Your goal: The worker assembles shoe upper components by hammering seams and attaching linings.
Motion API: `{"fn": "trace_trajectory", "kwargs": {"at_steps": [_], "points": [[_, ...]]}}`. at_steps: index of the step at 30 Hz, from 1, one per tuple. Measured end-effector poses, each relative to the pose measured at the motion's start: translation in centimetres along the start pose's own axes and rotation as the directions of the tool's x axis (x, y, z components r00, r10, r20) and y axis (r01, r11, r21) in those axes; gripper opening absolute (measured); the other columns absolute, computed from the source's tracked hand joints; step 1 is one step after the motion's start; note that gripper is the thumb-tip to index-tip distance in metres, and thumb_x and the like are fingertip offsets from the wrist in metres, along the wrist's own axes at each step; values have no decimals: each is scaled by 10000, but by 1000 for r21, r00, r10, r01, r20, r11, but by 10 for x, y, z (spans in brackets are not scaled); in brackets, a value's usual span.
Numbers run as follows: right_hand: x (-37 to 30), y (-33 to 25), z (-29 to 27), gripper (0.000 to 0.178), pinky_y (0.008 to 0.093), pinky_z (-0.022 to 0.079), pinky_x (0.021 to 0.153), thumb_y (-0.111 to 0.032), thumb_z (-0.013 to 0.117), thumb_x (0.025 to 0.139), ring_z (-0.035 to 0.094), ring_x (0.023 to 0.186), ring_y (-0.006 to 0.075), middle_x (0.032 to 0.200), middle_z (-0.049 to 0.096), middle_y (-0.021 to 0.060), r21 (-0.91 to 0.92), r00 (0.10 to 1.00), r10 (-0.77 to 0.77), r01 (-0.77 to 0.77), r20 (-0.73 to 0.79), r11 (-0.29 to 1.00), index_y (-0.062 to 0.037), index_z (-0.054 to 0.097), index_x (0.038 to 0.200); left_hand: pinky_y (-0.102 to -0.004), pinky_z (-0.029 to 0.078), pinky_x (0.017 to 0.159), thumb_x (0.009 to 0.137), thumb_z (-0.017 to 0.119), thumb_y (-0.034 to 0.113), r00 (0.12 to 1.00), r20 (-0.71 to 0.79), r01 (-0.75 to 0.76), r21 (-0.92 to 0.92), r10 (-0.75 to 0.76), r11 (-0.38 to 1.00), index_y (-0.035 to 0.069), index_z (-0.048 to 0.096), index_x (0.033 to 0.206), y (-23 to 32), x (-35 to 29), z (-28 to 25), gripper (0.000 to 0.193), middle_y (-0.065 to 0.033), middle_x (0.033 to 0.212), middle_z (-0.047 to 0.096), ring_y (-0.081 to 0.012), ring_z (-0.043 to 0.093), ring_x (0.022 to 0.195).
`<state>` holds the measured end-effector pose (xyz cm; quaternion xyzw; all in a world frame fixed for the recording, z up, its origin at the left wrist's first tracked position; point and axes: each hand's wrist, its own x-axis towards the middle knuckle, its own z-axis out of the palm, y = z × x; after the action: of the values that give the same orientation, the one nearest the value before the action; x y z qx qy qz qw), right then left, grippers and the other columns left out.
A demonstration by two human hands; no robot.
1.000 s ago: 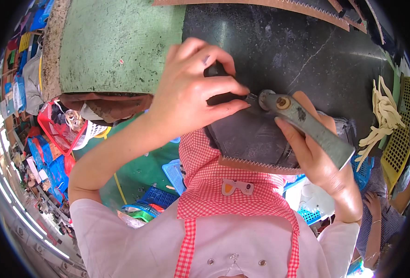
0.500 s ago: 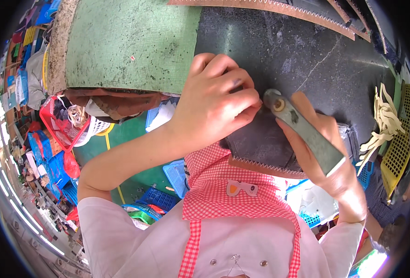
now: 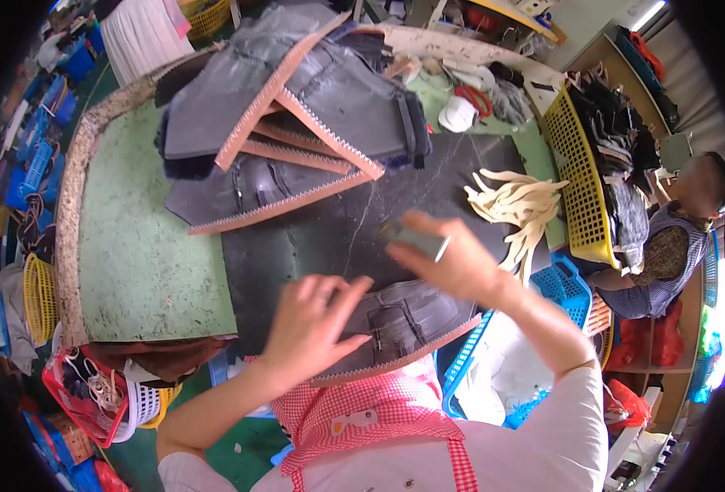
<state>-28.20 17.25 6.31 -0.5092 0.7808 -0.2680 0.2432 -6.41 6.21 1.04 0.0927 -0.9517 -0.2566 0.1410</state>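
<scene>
Right hand (image 3: 461, 266): gripping a grey metal hammer (image 3: 418, 239)
Left hand (image 3: 309, 324): fingers spread, nothing held
Zigzag-stitched dark panel (image 3: 436, 307): just below the right hand, near the left hand's fingertips
Cream strips (image 3: 514, 199): beyond the right hand
Dark panel pile (image 3: 215, 123): beyond the left hand

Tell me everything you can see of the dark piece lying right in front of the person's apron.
The dark grey piece looks like leather or similar sheet, creased, with a ridged, shinier area near its middle. A brown strip with pale zigzag stitching borders its near side, slanting up to the right. It lies at the near side of the black work surface, close to the checked apron. The left hand overlaps its left part in view; contact is unclear.
</scene>
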Motion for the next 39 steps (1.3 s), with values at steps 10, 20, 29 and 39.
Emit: {"fn": "trace_trajectory", "kwargs": {"at_steps": [10, 20, 29, 39], "points": [[180, 238, -119, 362, 447, 520, 833, -240, 733, 825, 661, 1008, 357, 1055, 685, 149, -700, 888, -329, 11, -321, 714, -150, 652, 1166, -336, 512, 901, 730, 793, 26, 889, -360, -332, -81, 283, 940, -7, 704, 1196, -1, 49, -158, 476, -86, 1148, 714, -207, 649, 982], [143, 174, -126, 309, 388, 513, 889, -268, 701, 925, 662, 1011, 233, 1091, 691, 87, -270, 883, -215, 106, -416, 957, -103, 657, 1183, -290, 430, 985, 956, 659, 135, 945, -301, 202, 217, -131, 955, 101, 583, 1401, -148, 140, -168, 453, -86, 1343, 620, -174, 551, 1181], [-202, 240, -105, 170, 209, 459, 550, -236, 634, 980, 567, 625, 57, 800, 665, -3, 388, 686, 596, -458, -417, 800, -73, 680, 995, -420, 540, 859, 823, 611, 9, 746, -140, -658, -308, 651, 687, 37, 706, 914, 74, 106, -141, 135, -148, 1066, 673, -349, 629, 1096], [-406, 316, 47, 230, 286, 542, 654, -178, 707, 868, 684, 762, 132, 893, 730, 39, 102, 467, 801, -838, -374, 536, -67, 674, 1067, -381, 491, 753, 669, 665, 219, 502, -296, -833, -418, 813, 363, 113, 723, 834, 184, 62, -22, 204, -54, 901, 665, -224, 638, 878]]}}
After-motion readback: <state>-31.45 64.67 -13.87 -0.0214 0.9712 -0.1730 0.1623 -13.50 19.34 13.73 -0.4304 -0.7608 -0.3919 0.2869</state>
